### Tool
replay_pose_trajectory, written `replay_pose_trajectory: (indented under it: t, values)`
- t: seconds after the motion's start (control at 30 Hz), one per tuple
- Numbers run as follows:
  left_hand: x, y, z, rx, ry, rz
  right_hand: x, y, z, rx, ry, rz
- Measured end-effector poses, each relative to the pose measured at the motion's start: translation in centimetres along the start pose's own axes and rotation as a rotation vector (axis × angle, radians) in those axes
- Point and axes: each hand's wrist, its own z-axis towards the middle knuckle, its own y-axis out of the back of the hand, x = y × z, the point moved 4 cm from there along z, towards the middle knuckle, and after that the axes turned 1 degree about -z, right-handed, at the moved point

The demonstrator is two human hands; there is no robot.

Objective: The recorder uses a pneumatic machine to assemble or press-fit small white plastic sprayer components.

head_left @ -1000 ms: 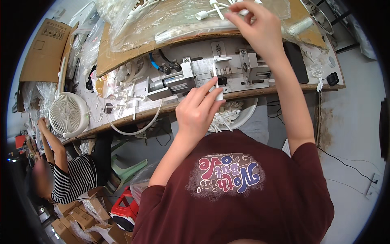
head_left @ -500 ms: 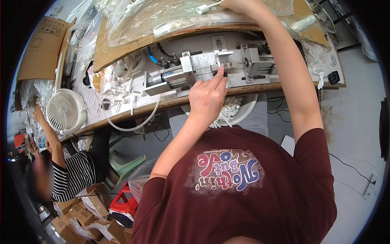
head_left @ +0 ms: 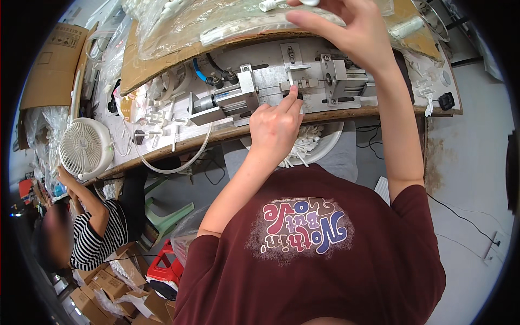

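Observation:
My left hand rests at the front of a metal clamping fixture. Its index fingertip presses on the lower end of a white T-shaped plastic part standing in the middle of that fixture; the thumb is mostly hidden. Above the plastic-covered cardboard, my right hand is open, with thumb and fingers apart and some fingertips cut off by the upper edge. Close to it lie a white tubular piece and a rounded white piece, only partly in view.
Metal slides with cylinders flank the fixture. A bowl of white parts sits below the bench edge. Loose white fittings, a hose and a fan are leftward. A co-worker in a striped shirt sits at left.
My right hand has spread its thumb and fingers and shifted slightly right and down. My left hand stays at the fixture. The co-worker's arm has lowered.

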Motion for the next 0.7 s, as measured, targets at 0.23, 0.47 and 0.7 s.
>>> replay_pose_trajectory:
  t: [0.23,0.47,0.7]
  values:
    - [-0.1,0.3,0.1,0.023,-0.045,-0.019,0.7,0.9,-6.3,0.097,-0.101,0.023]
    - [0.3,0.3,-0.1,0.023,-0.043,-0.067,0.1,-0.2,-12.0,0.215,0.126,-0.539]
    - [0.2,1.9,-3.3,0.201,-0.050,-0.313,-0.5,-2.3,-14.8,0.274,0.116,-0.678]
